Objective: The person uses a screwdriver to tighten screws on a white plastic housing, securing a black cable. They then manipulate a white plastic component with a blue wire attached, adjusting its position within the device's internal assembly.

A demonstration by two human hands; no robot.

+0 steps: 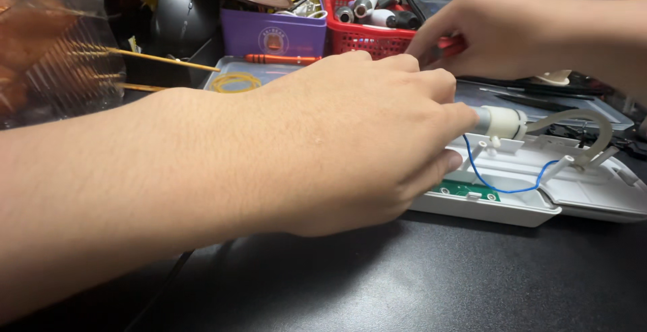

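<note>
White opened device casing (532, 200) lay on the dark table (404, 285), both hands at work over it.

The left hand (350, 143) curled over the casing's near end, fingertips pinched on a small white cylindrical motor (500, 122) with a pale hose (579, 122); a blue wire (502, 182) looped above a green circuit board (465, 190). The right hand (499, 28) closed narrowly on a red-handled tool (450, 47), just in front of a red basket (367, 35) and near a purple box (273, 34).
</note>
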